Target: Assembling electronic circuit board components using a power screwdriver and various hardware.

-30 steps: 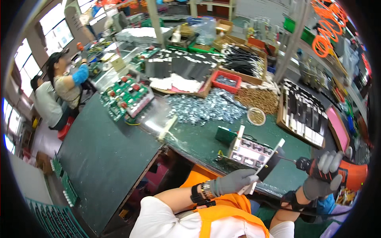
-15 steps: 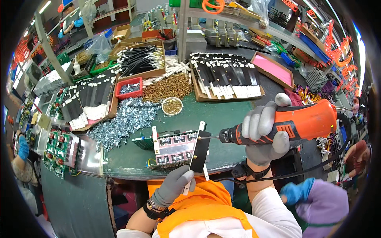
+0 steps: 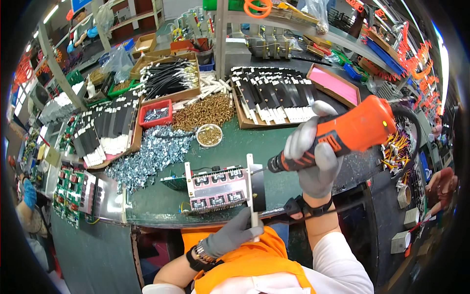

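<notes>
Right hand (image 3: 319,164) wrapped round orange corded power screwdriver (image 3: 360,122), left hand (image 3: 232,236) pinching white strip (image 3: 250,183) low; tilted bit (image 3: 260,170) might slip if strip shifts

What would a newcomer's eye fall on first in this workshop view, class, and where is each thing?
The bright orange power driver stands out first, right of centre in the gloved right hand. Its bit points left toward the white-edged electronic assembly at centre, where the left hand grips a pale strip's lower end. Behind and left, a heap of silvery metal pieces glitters on the green bench.
</notes>
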Available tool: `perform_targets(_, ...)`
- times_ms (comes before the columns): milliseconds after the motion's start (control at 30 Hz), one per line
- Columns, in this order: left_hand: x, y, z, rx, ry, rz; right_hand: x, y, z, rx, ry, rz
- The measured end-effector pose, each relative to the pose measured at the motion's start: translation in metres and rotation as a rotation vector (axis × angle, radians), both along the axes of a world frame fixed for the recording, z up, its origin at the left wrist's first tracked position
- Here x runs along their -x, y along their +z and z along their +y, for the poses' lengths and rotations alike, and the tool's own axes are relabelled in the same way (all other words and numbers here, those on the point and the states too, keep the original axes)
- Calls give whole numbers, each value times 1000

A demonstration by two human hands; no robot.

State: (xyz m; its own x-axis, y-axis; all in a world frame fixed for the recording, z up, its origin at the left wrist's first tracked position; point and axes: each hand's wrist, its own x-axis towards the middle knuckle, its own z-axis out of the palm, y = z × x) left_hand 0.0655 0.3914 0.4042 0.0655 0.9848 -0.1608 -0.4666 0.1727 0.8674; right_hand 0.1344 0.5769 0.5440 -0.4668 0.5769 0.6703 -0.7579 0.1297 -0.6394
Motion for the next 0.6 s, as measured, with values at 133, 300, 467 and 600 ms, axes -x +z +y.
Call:
perform_targets(133, -7, -1, 20, 66, 12, 86, 1, -20, 25, 21, -31, 61)
perform_targets(300, -6, -9, 23, 89, 12, 107, 5, -28, 32, 61, -48, 43)
perform_targets(467, -7, -6, 22, 149, 37, 85, 18, -20, 24, 115, -4, -48)
perform_targets(600, -12, -13, 23, 109, 71, 25, 24, -6, 8, 90, 89, -212)
